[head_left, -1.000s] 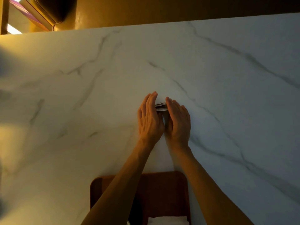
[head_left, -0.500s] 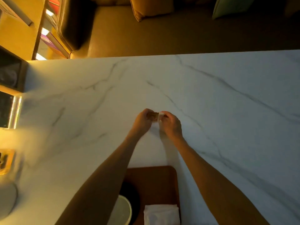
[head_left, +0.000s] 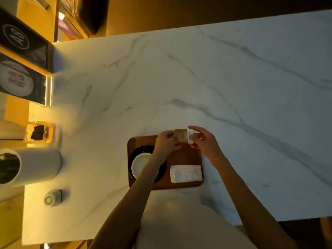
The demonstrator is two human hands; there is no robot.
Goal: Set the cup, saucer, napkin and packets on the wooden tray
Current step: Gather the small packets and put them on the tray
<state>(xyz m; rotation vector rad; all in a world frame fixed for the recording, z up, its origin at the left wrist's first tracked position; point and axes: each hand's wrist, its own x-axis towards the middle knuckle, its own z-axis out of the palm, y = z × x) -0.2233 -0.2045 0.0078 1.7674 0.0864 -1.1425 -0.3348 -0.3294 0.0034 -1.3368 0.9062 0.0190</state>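
The wooden tray (head_left: 186,155) lies on the marble table near me. On its left side a white cup (head_left: 141,165) stands on a black saucer (head_left: 142,149), partly hidden by my left forearm. A folded white napkin (head_left: 186,174) lies on the tray's right side. My left hand (head_left: 166,141) and my right hand (head_left: 203,141) together hold the small packets (head_left: 181,136), a brown one in front and a white one behind, just over the tray's far edge.
The marble table (head_left: 233,87) stretches far and right. At the left edge stand a white cylinder container (head_left: 34,165), a glass holder with dark packets (head_left: 38,132), a small round bell-like object (head_left: 52,198) and dark sign boards (head_left: 21,69).
Both hands picked the packets up from the table's middle and drew them back toward me, over the tray. The view tilted down, showing the whole tray, the cup and the napkin.
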